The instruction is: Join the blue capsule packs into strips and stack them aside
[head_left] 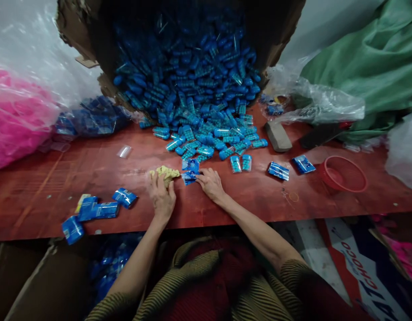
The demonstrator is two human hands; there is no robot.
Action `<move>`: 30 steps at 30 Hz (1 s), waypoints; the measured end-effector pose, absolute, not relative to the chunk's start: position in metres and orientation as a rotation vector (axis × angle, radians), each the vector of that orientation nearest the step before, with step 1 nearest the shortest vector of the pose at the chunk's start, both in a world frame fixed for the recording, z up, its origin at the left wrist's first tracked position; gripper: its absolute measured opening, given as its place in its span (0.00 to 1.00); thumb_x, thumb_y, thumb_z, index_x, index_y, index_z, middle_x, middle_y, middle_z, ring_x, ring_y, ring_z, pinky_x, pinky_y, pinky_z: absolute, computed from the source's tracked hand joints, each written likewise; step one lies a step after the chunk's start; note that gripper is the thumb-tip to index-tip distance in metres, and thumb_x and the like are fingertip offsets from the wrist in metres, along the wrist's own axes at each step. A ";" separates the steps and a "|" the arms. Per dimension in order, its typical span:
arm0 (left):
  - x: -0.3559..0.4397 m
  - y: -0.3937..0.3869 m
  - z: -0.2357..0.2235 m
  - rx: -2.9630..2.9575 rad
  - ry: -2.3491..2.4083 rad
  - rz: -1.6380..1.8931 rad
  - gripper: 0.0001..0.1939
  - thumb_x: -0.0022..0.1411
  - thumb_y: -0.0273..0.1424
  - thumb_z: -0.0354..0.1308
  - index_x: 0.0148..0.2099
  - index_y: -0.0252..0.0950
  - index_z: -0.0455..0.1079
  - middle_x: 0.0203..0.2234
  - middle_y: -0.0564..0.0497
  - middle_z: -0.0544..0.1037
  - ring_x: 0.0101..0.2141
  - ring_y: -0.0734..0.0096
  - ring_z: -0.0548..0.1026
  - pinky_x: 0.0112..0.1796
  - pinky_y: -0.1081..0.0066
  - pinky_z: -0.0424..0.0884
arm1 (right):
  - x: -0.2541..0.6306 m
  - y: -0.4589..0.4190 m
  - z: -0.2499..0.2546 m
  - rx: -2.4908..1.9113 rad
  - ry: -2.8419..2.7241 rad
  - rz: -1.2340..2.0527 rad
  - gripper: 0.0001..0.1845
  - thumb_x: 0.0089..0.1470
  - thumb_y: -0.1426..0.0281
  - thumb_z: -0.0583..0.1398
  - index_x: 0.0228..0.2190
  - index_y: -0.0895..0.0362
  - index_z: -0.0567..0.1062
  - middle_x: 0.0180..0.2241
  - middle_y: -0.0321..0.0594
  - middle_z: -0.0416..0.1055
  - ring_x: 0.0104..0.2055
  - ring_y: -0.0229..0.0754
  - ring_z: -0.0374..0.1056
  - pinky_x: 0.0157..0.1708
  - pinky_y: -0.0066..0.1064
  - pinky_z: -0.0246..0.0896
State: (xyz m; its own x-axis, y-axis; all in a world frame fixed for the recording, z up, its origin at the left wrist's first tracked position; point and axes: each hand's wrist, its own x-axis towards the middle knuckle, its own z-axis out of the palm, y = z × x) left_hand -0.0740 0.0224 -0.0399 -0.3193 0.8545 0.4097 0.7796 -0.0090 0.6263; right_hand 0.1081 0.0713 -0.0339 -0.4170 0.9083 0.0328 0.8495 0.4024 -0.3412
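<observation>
My left hand [161, 196] is closed on a crumpled pale yellow cloth [166, 173], pressed to the red table top. Just right of it lies a shiny blue printed wrapper [190, 166]. The fingertips of my right hand [210, 183] pinch this wrapper's lower right edge, the thumb tucked low. Beyond both hands, a heap of small clear containers with blue caps and blue-green contents [206, 133] spills onto the table. Two such containers [241, 163] stand apart, right of my right hand.
A torn cardboard box [88, 40] full of the containers lies open behind. Blue wrappers [107, 209] lie front left, two more blue wrappers [278, 170] at right. Further right are a grey block [278, 136] and a red basket [344, 173]. A pink-filled bag [20, 118] stands left.
</observation>
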 end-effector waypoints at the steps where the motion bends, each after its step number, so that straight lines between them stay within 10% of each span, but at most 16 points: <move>1: -0.067 0.016 -0.036 1.713 2.061 1.291 0.17 0.59 0.35 0.51 0.49 0.32 0.67 0.51 0.36 0.69 0.56 0.52 0.63 0.55 0.52 0.57 | 0.107 0.072 -0.035 -1.553 -2.431 0.404 0.14 0.59 0.66 0.54 0.45 0.50 0.75 0.49 0.42 0.69 0.48 0.47 0.60 0.43 0.38 0.54; 7: -0.020 0.004 -0.016 0.706 1.544 1.288 0.22 0.50 0.40 0.61 0.45 0.35 0.64 0.32 0.50 0.74 0.23 0.75 0.72 0.23 0.74 0.68 | 0.110 0.064 -0.026 -1.523 -2.292 0.401 0.15 0.60 0.66 0.53 0.45 0.50 0.75 0.44 0.42 0.72 0.44 0.46 0.62 0.41 0.36 0.54; 16: -0.010 0.023 -0.014 0.387 1.261 1.307 0.19 0.40 0.37 0.67 0.33 0.32 0.68 0.20 0.54 0.75 0.20 0.77 0.72 0.22 0.79 0.66 | 0.110 0.052 -0.019 -1.290 -1.941 0.792 0.23 0.55 0.67 0.58 0.52 0.57 0.68 0.45 0.46 0.69 0.43 0.43 0.64 0.42 0.33 0.58; 23: -0.017 0.025 -0.019 0.377 1.245 1.284 0.21 0.39 0.36 0.68 0.36 0.32 0.68 0.23 0.52 0.77 0.19 0.74 0.74 0.21 0.76 0.70 | 0.102 0.074 -0.019 -1.276 -1.717 1.183 0.17 0.52 0.63 0.54 0.17 0.58 0.66 0.17 0.30 0.57 0.23 0.34 0.54 0.25 0.25 0.48; 30: -0.023 0.036 -0.022 0.370 1.355 1.244 0.14 0.43 0.34 0.66 0.29 0.30 0.68 0.14 0.54 0.72 0.16 0.75 0.71 0.19 0.77 0.68 | 0.097 0.078 -0.018 -1.324 -1.673 1.133 0.10 0.49 0.64 0.55 0.23 0.57 0.70 0.22 0.31 0.64 0.25 0.34 0.57 0.27 0.25 0.50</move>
State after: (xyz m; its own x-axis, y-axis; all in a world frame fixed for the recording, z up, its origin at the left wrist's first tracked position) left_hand -0.0229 0.0357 -0.0222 -0.2505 0.8176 -0.5184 -0.4470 0.3773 0.8111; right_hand 0.0971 0.0783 -0.0176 -0.2231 0.9747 0.0100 0.3522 0.0902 -0.9316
